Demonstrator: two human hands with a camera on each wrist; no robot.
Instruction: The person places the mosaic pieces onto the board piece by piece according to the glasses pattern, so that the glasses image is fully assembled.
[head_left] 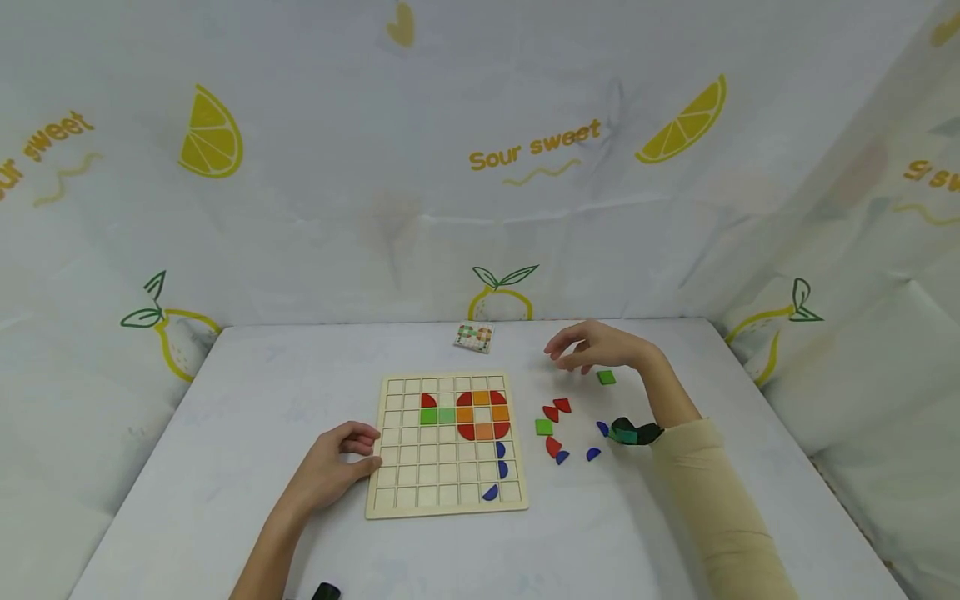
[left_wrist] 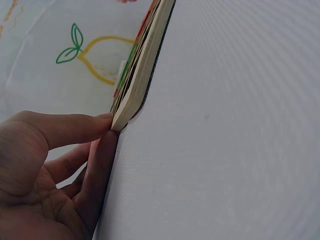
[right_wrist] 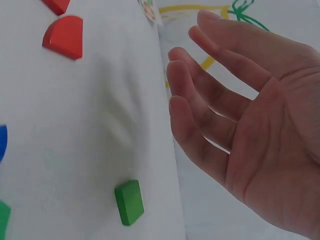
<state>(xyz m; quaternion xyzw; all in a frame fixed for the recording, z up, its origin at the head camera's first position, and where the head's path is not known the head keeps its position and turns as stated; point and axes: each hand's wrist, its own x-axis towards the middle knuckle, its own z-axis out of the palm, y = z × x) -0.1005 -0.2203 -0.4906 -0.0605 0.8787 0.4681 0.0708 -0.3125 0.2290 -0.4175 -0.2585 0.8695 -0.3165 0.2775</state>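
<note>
The left hand (head_left: 333,467) is at the left edge of a wooden grid board (head_left: 435,477), its thumb (left_wrist: 75,128) and fingers touching the rim near a corner. Coloured pieces lie in the board's squares: a ring of red and orange, two green squares (head_left: 437,416), a red quarter circle (head_left: 428,401) and several blue segments (head_left: 502,469). Over the table at the back right hovers the right hand (head_left: 596,345), fingers loosely curved and holding nothing. Below it lies a green square piece (right_wrist: 129,202), with a red quarter-circle piece (right_wrist: 65,37) farther off in the right wrist view.
Right of the board are scattered loose red pieces (head_left: 553,447), another green square (head_left: 543,427) and blue segments (head_left: 593,454). Behind the board sits a small pattern card (head_left: 474,337). A dark object (head_left: 326,592) shows at the front edge. Lemon-printed cloth (head_left: 337,208) hangs behind the table.
</note>
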